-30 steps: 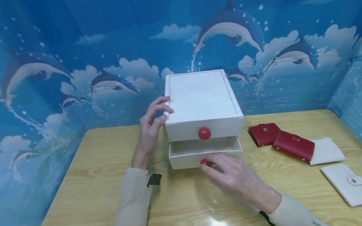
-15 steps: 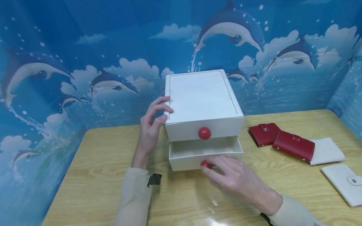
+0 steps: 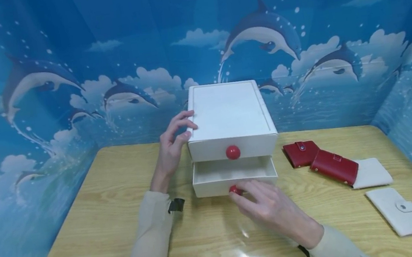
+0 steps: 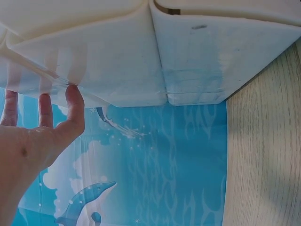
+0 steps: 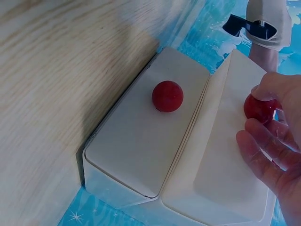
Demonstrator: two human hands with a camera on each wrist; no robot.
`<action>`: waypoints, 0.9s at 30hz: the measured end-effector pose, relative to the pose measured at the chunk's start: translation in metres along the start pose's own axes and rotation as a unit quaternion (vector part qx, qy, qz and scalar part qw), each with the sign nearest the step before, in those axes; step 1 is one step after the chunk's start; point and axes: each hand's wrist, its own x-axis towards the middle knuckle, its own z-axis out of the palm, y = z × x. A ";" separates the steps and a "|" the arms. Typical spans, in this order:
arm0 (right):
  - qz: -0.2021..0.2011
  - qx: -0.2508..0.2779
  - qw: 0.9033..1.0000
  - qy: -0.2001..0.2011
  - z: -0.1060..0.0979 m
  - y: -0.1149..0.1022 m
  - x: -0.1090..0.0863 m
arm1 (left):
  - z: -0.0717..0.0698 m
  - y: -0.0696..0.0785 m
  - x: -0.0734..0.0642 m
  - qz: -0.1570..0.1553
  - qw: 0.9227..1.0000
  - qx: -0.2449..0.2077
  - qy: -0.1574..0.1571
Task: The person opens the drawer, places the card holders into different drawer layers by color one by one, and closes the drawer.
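Evidently, drawer opening was in hand: just below frame centre, the right hand (image 3: 274,211) pinched the lower knob (image 3: 234,190) of the part-extended drawer (image 3: 212,189); the left hand (image 3: 170,146), unclenched, steadied the cabinet (image 3: 229,110). The next move probably called for a level pull.

No readable text or numbers

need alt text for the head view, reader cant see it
A person's right hand pinches the red knob of the open lower drawer in a white cabinet, while the left hand rests against its left edge. To the right, two red wallets and two white wallets lie on a wooden table before a dolphin-print backdrop.
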 end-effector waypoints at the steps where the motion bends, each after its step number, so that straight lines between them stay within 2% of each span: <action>1: -0.001 0.001 1.000 0.001 0.000 0.000 0.000 | 0.000 0.000 0.000 0.001 1.000 0.000 0.000; 17: 0.001 0.005 1.000 -0.014 -0.004 -0.006 -0.004 | 0.001 0.000 -0.001 0.001 1.000 0.005 0.003; 27: -0.006 0.004 1.000 0.007 -0.007 -0.006 -0.005 | 0.001 0.001 -0.001 0.000 1.000 0.006 0.005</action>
